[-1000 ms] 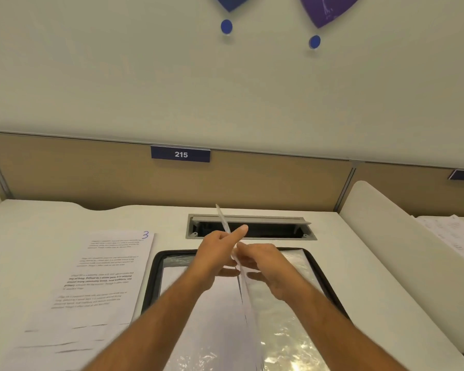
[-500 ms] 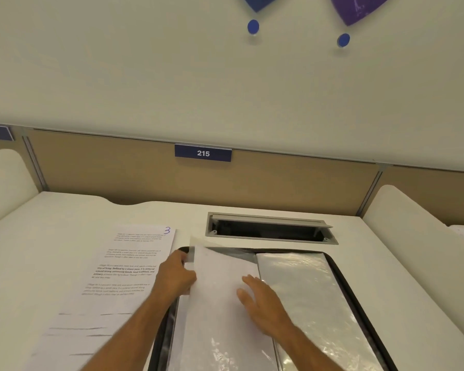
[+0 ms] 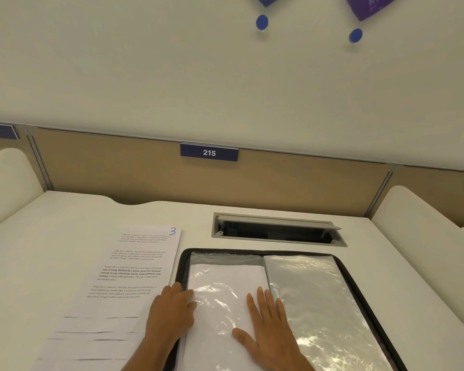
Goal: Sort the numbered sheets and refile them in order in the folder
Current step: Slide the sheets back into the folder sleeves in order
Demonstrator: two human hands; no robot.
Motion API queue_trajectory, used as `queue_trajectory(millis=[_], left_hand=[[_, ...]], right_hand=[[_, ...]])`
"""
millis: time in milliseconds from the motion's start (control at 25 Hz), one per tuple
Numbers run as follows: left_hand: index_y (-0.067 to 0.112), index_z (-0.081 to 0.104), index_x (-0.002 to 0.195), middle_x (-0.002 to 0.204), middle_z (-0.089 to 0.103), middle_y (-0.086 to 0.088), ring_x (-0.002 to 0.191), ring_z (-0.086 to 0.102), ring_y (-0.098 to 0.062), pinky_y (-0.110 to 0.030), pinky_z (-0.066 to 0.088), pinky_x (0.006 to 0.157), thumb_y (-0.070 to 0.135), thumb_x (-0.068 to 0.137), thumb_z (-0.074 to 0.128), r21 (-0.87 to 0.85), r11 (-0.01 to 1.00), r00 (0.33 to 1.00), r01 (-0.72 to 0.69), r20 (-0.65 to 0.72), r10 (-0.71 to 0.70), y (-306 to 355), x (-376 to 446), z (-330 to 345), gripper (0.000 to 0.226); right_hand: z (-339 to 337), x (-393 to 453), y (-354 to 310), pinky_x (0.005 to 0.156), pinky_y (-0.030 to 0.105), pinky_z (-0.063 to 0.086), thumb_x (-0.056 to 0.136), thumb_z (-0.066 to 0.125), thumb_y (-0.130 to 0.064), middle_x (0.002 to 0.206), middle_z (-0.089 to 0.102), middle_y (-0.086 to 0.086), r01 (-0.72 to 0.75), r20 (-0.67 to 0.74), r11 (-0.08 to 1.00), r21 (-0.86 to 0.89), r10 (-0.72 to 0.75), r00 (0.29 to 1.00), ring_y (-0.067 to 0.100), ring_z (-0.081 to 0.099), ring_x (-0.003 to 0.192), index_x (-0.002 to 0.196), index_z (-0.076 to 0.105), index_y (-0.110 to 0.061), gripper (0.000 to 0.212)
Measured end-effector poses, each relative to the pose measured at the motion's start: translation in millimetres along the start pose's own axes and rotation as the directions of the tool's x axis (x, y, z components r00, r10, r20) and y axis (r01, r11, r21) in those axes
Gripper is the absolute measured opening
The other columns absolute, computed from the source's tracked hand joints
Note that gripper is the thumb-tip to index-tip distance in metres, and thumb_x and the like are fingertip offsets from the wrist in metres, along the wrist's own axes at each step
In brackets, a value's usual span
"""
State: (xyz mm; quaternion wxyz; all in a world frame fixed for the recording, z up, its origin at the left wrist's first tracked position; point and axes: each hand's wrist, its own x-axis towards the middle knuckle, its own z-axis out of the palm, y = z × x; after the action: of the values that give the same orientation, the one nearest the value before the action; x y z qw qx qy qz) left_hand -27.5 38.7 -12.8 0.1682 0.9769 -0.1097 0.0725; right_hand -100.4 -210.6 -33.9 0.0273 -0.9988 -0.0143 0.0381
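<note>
An open black folder (image 3: 343, 266) with clear plastic sleeves lies on the desk in front of me. Its left sleeve (image 3: 225, 285) holds a white sheet lying flat; the right sleeve (image 3: 311, 295) looks shiny and grey. My right hand (image 3: 268, 328) presses flat on the left sleeve with its fingers spread. My left hand (image 3: 169, 314) rests at the folder's left edge, fingertips touching the sleeve's side. A stack of printed sheets (image 3: 118, 287) lies to the left of the folder, its top sheet marked with a blue 3 at the upper right corner.
A grey cable hatch (image 3: 276, 228) stands open in the desk behind the folder. A tan partition with a blue sign 215 (image 3: 209, 152) closes the back. White side dividers (image 3: 423, 223) rise left and right.
The sleeve with the white sheet, held upright a second ago, has been turned over to the left and laid flat. Both hands came down with it and now rest on it.
</note>
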Motion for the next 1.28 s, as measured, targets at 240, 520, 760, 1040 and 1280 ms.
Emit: queue_trajectory(millis=[240, 520, 760, 1040, 1280], left_hand=[[0.028, 0.063, 0.070, 0.071, 0.041, 0.013, 0.061, 0.033, -0.007, -0.022, 0.029, 0.054, 0.035, 0.074, 0.080, 0.067, 0.981, 0.977, -0.180, -0.106, 0.187, -19, 4, -4, 0.019], [0.020, 0.070, 0.114, 0.111, 0.070, -0.002, 0.098, 0.069, -0.027, -0.051, 0.056, 0.081, 0.074, 0.094, 0.021, 0.153, 0.988, 0.990, 0.003, -0.137, 0.018, -101, 32, -27, 0.076], [0.025, 0.054, 0.141, 0.144, 0.055, -0.007, 0.136, 0.043, -0.023, -0.048, 0.006, 0.118, 0.091, 0.078, 0.034, 0.131, 0.987, 0.995, 0.089, 0.026, -0.093, -144, 43, -9, 0.093], [0.027, 0.056, 0.141, 0.147, 0.052, -0.005, 0.152, -0.007, -0.004, -0.049, -0.004, 0.120, 0.093, 0.073, 0.039, 0.088, 0.992, 0.994, 0.086, -0.080, -0.079, -155, 48, 14, 0.096], [0.024, 0.058, 0.139, 0.146, 0.054, -0.008, 0.153, -0.006, -0.007, -0.052, 0.000, 0.119, 0.094, 0.072, 0.039, 0.085, 0.994, 0.985, 0.070, -0.162, -0.055, -160, 54, 24, 0.099]], right_hand=[[-12, 9, -3, 0.117, 0.039, 0.002, 0.084, 0.027, -0.088, 0.144, 0.057, 0.003, -0.042, 0.007, 0.999, 0.010, 0.042, 0.999, 0.024, 0.040, 0.140, 0.136, 0.060, -0.029, 0.085], [-48, 80, -48, 0.124, 0.032, 0.010, 0.062, -0.006, -0.093, 0.163, 0.022, -0.010, -0.032, -0.014, 0.945, 0.326, 0.039, 0.999, 0.012, 0.017, 0.151, 0.153, 0.027, -0.034, 0.114], [-66, 162, -111, 0.124, 0.035, 0.010, 0.061, 0.000, -0.092, 0.167, 0.014, -0.007, 0.082, 0.023, 0.924, 0.374, -0.098, 0.995, 0.015, 0.011, 0.153, 0.158, 0.016, -0.028, 0.118], [-58, 230, -145, 0.125, 0.038, 0.009, 0.064, 0.016, -0.089, 0.168, 0.003, -0.004, 0.104, 0.099, 0.922, 0.372, -0.151, 0.984, 0.017, 0.004, 0.155, 0.160, 0.002, -0.023, 0.118], [-49, 265, -158, 0.126, 0.044, 0.001, 0.062, 0.017, -0.093, 0.168, -0.005, 0.002, 0.125, 0.133, 0.953, 0.276, -0.167, 0.977, 0.023, -0.003, 0.155, 0.160, -0.004, -0.020, 0.124]])
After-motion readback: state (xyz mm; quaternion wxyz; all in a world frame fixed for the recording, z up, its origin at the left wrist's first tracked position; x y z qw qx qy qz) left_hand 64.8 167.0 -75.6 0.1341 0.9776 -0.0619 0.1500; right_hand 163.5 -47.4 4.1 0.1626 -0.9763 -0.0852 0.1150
